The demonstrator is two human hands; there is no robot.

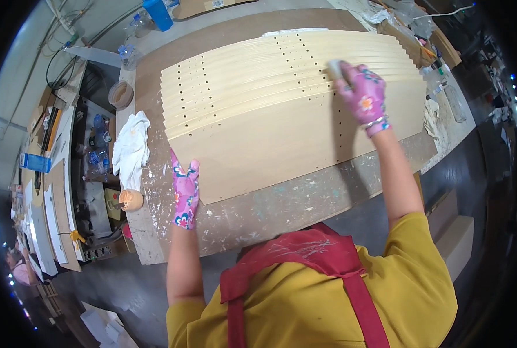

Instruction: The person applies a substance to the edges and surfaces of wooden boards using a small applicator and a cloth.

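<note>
Several pale wooden boards (258,139) lie overlapped in a stepped stack on the worktable, with rows of small dark holes across them. My right hand (365,95), in a pink flowered glove, is closed around a small whitish block (334,69) at the stepped edges, right of the middle. Motion blurs the block, and its exact kind cannot be made out. At the nearest board's lower left edge rests my left hand (184,194), gloved alike. Its thumb and fingers are stretched and apart, against that edge.
The paint-spotted worktable (281,200) extends around the stack. A white cloth (132,144), a jar of orange-tan paste (132,200) and a round tub (121,94) stand along its left side. A blue cup (157,14) is at the back; scraps and bottles crowd the right.
</note>
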